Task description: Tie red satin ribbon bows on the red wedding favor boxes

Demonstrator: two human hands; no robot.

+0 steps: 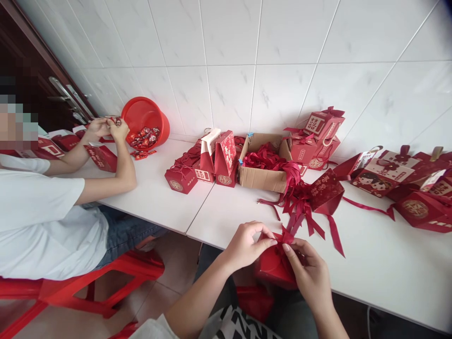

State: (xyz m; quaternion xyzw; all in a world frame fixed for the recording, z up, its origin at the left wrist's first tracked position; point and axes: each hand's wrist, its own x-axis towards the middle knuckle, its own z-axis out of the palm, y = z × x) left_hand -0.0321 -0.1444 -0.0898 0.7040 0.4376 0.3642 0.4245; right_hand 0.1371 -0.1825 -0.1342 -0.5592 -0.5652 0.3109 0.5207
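Well, ribbon [287,237] in two-handed grip [247,246]

Smooth card box [271,267], satiny ribbon [287,236], matt cardboard carton [262,180], glossy plastic bucket [144,112]

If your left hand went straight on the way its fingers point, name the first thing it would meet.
The left hand would first meet the ribbon bow on the red box, then probably the right hand, though depth is hard to judge.

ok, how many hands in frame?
4: the wearer's left hand and right hand, both at the ribbon on a red box; a co-worker's far hand and near hand, by the red bucket.
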